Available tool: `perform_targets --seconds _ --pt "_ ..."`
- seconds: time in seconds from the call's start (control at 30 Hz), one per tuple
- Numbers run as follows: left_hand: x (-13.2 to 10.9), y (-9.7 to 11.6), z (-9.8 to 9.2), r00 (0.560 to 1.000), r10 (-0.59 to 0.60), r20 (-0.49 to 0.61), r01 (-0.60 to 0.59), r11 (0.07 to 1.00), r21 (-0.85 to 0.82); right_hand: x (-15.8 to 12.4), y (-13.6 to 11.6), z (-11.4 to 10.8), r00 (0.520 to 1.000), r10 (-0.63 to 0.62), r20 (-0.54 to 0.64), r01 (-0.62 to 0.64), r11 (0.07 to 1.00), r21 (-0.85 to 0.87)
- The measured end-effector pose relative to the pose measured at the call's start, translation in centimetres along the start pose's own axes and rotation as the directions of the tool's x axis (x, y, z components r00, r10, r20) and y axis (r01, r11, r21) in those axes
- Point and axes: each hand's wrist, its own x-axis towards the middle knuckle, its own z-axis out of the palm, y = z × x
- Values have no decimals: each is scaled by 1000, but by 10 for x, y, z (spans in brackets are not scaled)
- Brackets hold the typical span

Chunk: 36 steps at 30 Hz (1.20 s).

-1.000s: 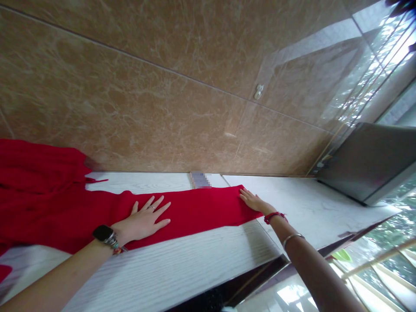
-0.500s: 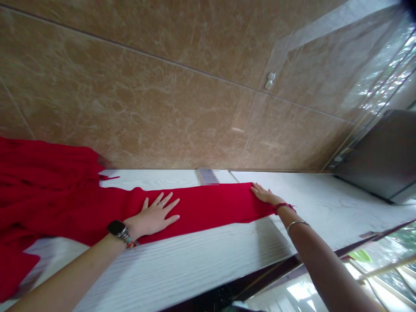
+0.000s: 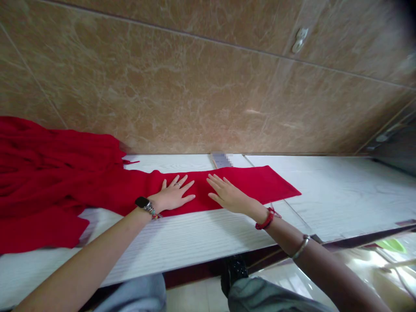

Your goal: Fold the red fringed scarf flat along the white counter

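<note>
A red garment [image 3: 65, 182] lies spread on a white wood-grain table [image 3: 201, 242], its long sleeve [image 3: 260, 184] stretched out to the right. My left hand [image 3: 173, 197] lies flat on the sleeve, fingers apart, with a black watch on the wrist. Just to its right, my right hand [image 3: 227, 195] rests flat on the same sleeve with fingers spread, a red cord and a metal bangle on that wrist. Neither hand holds anything.
A brown marble-tiled wall [image 3: 195, 86] rises right behind the table. A small blurred object [image 3: 221, 159] leans at the wall's foot. A dark box [image 3: 396, 151] sits at the far right. My legs and a shoe [image 3: 232, 271] show below the table edge.
My right hand has slid left along the sleeve from its end to beside my left hand. The view has shifted right and down, so the scene sits further left.
</note>
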Motion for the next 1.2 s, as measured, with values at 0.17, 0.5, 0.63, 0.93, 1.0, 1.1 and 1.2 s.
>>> perform_targets --seconds 0.17,0.5,0.63,0.93,1.0,1.1,1.2 --pt "-1 0 0 1000 9 -14 -9 1000 16 1 -10 15 996 29 86 -30 1000 4" --pt "-4 0 -4 1000 8 19 -8 1000 10 2 -6 15 992 39 124 -38 999 -8" --pt "-8 -6 -9 992 -119 51 120 993 -15 9 -5 11 969 87 231 -82 996 -32" --pt "-7 -23 -11 993 -109 49 108 994 16 62 -45 -9 962 92 256 -105 994 38" --pt "-7 -34 -15 990 -133 39 132 991 32 76 -52 -2 959 137 247 -147 989 22" --pt "-8 -57 -21 981 -193 6 193 980 54 91 -54 14 952 185 243 -191 982 0" --pt "-10 -82 -27 973 -224 -53 227 971 73 98 -51 27 962 171 214 -177 984 7"
